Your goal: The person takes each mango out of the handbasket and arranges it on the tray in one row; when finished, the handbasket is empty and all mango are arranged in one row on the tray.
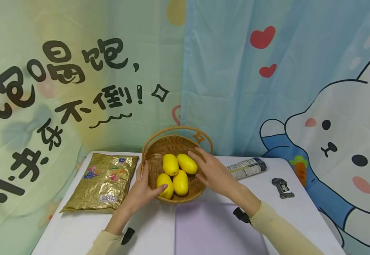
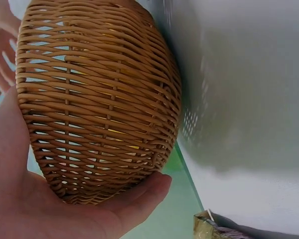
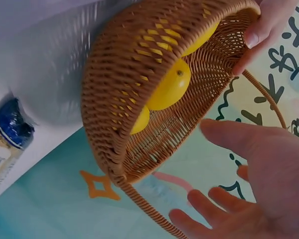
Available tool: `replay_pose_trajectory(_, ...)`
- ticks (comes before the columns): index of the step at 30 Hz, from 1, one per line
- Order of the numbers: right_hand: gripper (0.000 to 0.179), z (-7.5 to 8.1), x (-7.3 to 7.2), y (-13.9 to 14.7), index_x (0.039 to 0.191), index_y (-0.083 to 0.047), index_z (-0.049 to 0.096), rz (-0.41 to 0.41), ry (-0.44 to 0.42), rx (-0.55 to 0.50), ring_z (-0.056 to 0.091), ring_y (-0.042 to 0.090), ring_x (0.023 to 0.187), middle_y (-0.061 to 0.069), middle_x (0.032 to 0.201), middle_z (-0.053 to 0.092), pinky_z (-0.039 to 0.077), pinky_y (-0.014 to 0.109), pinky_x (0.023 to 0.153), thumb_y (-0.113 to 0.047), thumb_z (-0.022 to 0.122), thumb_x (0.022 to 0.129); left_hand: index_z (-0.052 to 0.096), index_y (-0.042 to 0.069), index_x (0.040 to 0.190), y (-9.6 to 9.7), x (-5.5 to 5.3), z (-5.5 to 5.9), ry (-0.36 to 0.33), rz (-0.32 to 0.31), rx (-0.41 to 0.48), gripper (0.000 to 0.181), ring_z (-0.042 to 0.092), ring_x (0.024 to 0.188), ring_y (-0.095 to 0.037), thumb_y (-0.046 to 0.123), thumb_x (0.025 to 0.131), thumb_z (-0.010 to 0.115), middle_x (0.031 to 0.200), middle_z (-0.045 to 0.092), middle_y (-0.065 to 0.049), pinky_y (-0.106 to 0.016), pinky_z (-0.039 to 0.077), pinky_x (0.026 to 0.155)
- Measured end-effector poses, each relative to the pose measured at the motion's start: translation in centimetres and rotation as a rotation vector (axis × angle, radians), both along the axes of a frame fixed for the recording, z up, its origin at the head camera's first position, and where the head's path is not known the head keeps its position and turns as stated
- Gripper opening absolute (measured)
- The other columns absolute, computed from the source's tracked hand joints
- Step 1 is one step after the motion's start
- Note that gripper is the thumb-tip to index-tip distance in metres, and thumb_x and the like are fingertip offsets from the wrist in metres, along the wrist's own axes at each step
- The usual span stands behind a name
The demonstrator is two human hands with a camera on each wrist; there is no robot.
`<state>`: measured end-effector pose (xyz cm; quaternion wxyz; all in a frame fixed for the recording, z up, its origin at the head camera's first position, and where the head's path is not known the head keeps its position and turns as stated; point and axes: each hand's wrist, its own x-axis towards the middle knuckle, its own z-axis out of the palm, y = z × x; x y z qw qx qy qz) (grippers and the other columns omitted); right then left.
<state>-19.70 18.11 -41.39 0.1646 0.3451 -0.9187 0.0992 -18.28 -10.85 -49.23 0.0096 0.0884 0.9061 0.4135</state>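
Note:
A round brown wicker basket [image 1: 195, 191] with a tall arched handle [image 1: 178, 128] is tilted, its opening facing the head camera. Several smooth yellow oval fruits [image 1: 180, 182] lie inside it. My left hand [image 1: 140, 193] grips the basket's left side, thumb over the rim and fingers behind the wall, as the left wrist view [image 2: 65, 209] also shows. At the right rim my right hand [image 1: 215, 173] is spread. In the right wrist view its fingers [image 3: 209, 209] are apart from the wicker, with nothing held. Whether the basket's base touches the table cannot be told.
A large gold bag [image 1: 103, 182] with fruit pictures lies on the white table [image 1: 153, 233] at left. To the right are a silver-and-blue packet [image 1: 247, 168] and a small black wrapped packet [image 1: 282, 188]. A pale purple mat [image 1: 217, 230] lies in front; printed curtains hang behind.

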Motion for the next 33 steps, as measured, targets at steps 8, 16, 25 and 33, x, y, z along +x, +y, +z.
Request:
replay_pose_trajectory(8,0.09,0.5,-1.8,-0.8,0.159,-0.012,0.033,0.035,-0.243,0.079,0.041,0.044,0.143,0.025,0.162,0.029,0.044,0.06,0.108,0.001,0.08,0.083,-0.003,0.01,0.164,0.1,0.1,0.1,0.005,-0.014,0.009,0.122,0.061,0.118,-0.047,0.062,0.085,0.074,0.169,-0.008,-0.02,-0.051,0.056,0.093)
replay_pose_trajectory(16,0.091,1.5,-4.0,-2.2,0.161,-0.011,0.028,-0.016,-0.487,0.157,0.032,0.045,0.148,0.023,0.166,0.021,0.04,0.058,0.113,-0.006,0.08,0.086,0.0,0.008,0.164,0.3,0.2,0.0,0.031,-0.014,0.014,0.122,0.059,0.122,-0.048,0.061,0.084,0.075,0.169,-0.007,-0.021,-0.053,0.055,0.095)
replay_pose_trajectory(25,0.086,1.6,-6.1,-3.4,0.161,-0.019,0.031,-0.095,-0.686,0.239,0.038,0.042,0.145,0.018,0.168,0.019,0.049,0.051,0.103,0.002,0.075,0.089,0.001,0.009,0.164,0.4,0.3,0.1,0.032,-0.008,0.011,0.122,0.061,0.118,-0.047,0.061,0.083,0.075,0.169,-0.006,-0.021,-0.05,0.057,0.091)
replay_pose_trajectory(33,0.09,-0.2,-7.2,-4.0,0.161,-0.024,0.03,-0.152,-0.739,0.28,0.03,0.039,0.151,0.015,0.169,0.018,0.046,0.053,0.108,-0.001,0.076,0.088,0.002,0.009,0.164,0.4,0.3,0.2,0.049,-0.006,0.001,0.122,0.063,0.116,-0.045,0.06,0.083,0.077,0.169,-0.005,-0.021,-0.048,0.057,0.09)
